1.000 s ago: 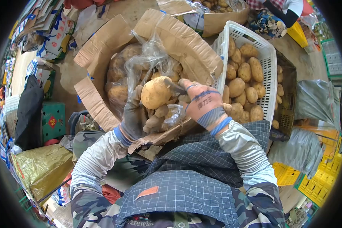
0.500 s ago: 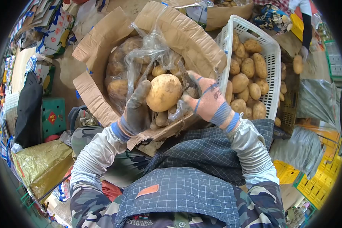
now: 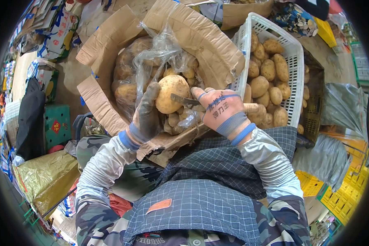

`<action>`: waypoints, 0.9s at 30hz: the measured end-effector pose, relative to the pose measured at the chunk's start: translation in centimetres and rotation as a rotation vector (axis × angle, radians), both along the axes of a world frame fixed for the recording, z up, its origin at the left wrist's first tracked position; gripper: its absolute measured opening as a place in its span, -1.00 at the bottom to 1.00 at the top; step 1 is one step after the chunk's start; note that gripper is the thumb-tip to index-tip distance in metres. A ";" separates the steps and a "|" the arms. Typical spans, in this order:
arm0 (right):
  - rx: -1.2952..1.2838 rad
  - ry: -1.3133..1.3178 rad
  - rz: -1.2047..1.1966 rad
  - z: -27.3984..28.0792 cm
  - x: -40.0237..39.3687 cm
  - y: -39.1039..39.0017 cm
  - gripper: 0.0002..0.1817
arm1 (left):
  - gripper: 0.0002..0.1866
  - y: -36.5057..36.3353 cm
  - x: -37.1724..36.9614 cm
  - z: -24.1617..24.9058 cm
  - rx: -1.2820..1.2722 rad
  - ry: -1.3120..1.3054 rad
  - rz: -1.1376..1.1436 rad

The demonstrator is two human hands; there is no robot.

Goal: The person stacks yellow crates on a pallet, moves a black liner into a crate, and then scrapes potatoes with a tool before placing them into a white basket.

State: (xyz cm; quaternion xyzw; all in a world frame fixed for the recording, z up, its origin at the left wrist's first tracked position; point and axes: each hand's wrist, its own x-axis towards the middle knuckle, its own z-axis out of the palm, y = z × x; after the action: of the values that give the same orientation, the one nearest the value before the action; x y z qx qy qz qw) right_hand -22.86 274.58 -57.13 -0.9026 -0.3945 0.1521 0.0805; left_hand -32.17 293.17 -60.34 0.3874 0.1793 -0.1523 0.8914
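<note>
My left hand [image 3: 148, 110], in a dirty dark-palmed glove, is closed round the left side of a large pale potato [image 3: 172, 95]. In my gloved right hand [image 3: 222, 107] is a knife [image 3: 187, 101] with a dark, worn blade; its light wooden handle sticks out to the right of my fist. The blade's tip touches or lies just in front of the potato's right side. Both hands are above a torn cardboard box [image 3: 211, 53] lined with clear plastic [image 3: 160, 53]. More potatoes [image 3: 126, 92] lie inside it, some behind the plastic.
A white plastic crate [image 3: 296, 61] full of potatoes stands against the box's right side. Beyond it is a darker crate [image 3: 314, 98] with more potatoes. Grey plastic sheeting [image 3: 342, 102] and yellow crates [image 3: 348, 192] are at right; a green carton [image 3: 57, 125] stands at left.
My right hand has turned over, bringing the knife from pointing up and away to pointing left at the potato. The potato has shifted slightly left and down. Another person's arm has left the upper right.
</note>
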 end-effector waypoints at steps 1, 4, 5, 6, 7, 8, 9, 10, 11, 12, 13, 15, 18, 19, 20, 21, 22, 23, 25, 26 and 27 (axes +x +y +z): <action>-0.006 0.001 -0.036 0.0 0.0 0.0 -0.62 | -0.26 0.0 0.1 -0.1 -0.021 -0.004 -0.005; -0.009 -0.025 -0.053 0.1 -0.3 0.2 -0.71 | -0.28 -0.3 0.0 -0.2 -0.013 0.008 0.028; -0.006 -0.060 -0.034 0.3 -0.4 0.3 -0.78 | -0.28 -0.5 0.1 -0.2 0.016 0.015 0.066; -0.003 -0.094 -0.013 0.3 -0.6 0.5 -0.84 | -0.28 -0.7 0.2 -0.2 0.015 0.014 0.067; 0.020 -0.113 0.044 -0.1 -1.0 0.6 -0.86 | -0.29 -1.0 0.2 -0.1 -0.017 0.050 0.107; 0.022 -0.112 0.048 -0.3 -0.9 0.6 -0.86 | -0.29 -1.1 0.2 -0.1 -0.047 0.088 0.149; 0.061 -0.085 0.035 -0.5 -0.8 0.5 -0.81 | -0.29 -0.9 0.1 -0.2 -0.046 0.092 0.151; 0.101 -0.057 0.019 -0.7 -0.8 0.4 -0.75 | -0.28 -0.6 0.1 -0.3 -0.064 0.082 0.102; 0.070 -0.069 -0.069 -1.0 -0.3 0.3 -0.74 | -0.27 -0.4 0.1 -0.4 -0.083 0.071 0.054; 0.070 -0.069 -0.069 -1.0 -0.2 0.3 -0.74 | -0.27 -0.4 0.1 -0.3 -0.083 0.071 0.054; 0.047 -0.065 -0.083 -0.8 0.0 0.4 -0.80 | -0.26 -0.5 0.2 -0.1 -0.169 0.086 0.067; -0.012 -0.105 -0.014 -0.9 -0.4 0.5 -0.85 | -0.25 -0.4 0.3 0.0 -0.255 0.097 0.078; 0.024 -0.061 0.037 -1.2 -0.7 0.6 -0.84 | -0.23 0.1 0.1 -0.4 -0.316 0.110 0.051; 0.042 -0.122 0.003 -0.7 -0.5 0.4 -0.85 | -0.24 0.2 0.1 -0.4 -0.319 0.057 0.022; 0.041 -0.119 0.003 -0.6 -0.3 0.3 -0.85 | -0.25 0.2 0.0 -0.4 -0.324 0.003 -0.005; 0.036 -0.125 -0.029 -0.6 -0.1 0.3 -0.85 | -0.25 0.1 0.0 -0.4 -0.326 0.003 -0.002; 0.030 -0.133 -0.061 -0.6 0.1 0.3 -0.84 | -0.27 -0.2 0.1 -0.4 -0.165 0.016 0.068; -0.050 -0.178 -0.008 -0.5 -0.5 0.4 -0.82 | -0.29 -0.7 0.2 -0.2 -0.004 0.029 0.137; -0.016 -0.170 0.020 -0.8 -1.1 0.5 -0.75 | -0.31 -2.1 0.5 0.8 -0.033 0.089 0.237; 0.019 -0.160 0.043 -0.8 -1.3 0.6 -0.68 | -0.33 -2.5 0.4 1.2 -0.060 0.150 0.332; -0.011 -0.169 0.052 -0.5 -1.0 0.6 -0.70 | -0.33 -2.0 0.1 0.5 -0.059 0.155 0.334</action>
State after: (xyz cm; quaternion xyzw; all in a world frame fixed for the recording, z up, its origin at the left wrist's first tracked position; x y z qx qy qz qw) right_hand -23.90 275.18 -57.63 -0.9022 -0.4223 0.0794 0.0378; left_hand -32.10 291.22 -59.81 0.3131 0.3048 -0.0367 0.8988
